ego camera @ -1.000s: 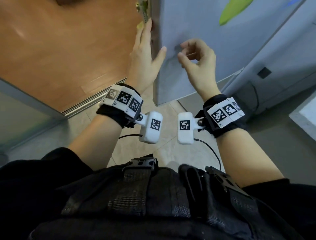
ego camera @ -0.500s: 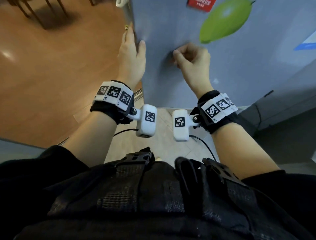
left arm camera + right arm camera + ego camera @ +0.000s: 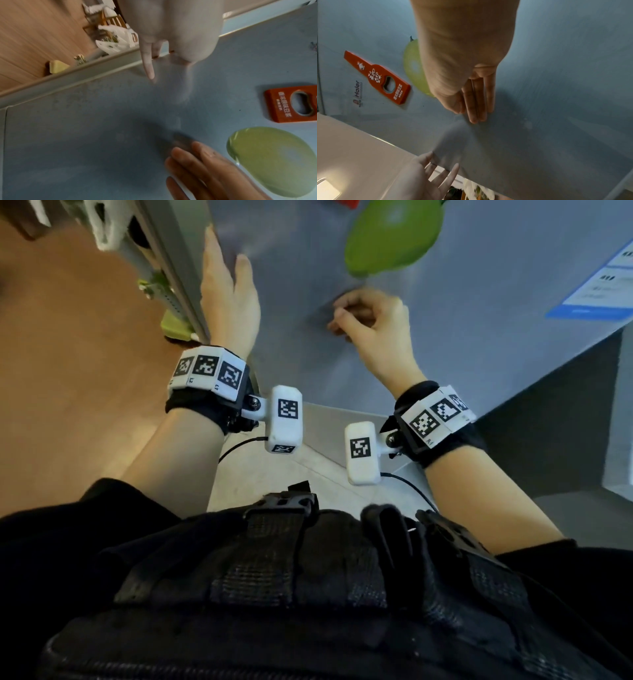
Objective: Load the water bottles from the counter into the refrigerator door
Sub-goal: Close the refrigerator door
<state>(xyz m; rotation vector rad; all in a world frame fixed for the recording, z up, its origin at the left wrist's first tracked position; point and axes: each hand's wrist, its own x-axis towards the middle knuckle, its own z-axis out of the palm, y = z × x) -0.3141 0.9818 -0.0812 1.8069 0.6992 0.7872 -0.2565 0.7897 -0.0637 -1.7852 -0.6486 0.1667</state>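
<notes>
No water bottle shows in any view. The grey-blue refrigerator door (image 3: 445, 344) fills the space in front of me. My left hand (image 3: 226, 289) lies along the door's left edge, fingers straight and the thumb on the front face. In the right wrist view the left hand (image 3: 423, 180) has its fingers spread over that edge. My right hand (image 3: 373, 320) hovers at the door's front, loosely curled and holding nothing. In the right wrist view, the right hand's (image 3: 462, 60) fingertips (image 3: 476, 116) reach the door surface.
A green magnet (image 3: 390, 234) and a red bottle-opener magnet (image 3: 380, 78) stick to the door, with a blue label (image 3: 603, 289) further right. Past the door's left edge are a white plastic bag (image 3: 113, 39) and the wooden floor (image 3: 68, 405). Grey tiles lie below.
My view has tilted up the door, bringing the green magnet lower in frame. Both hands remain at the door, the left at its edge, and the right has drifted slightly rightward.
</notes>
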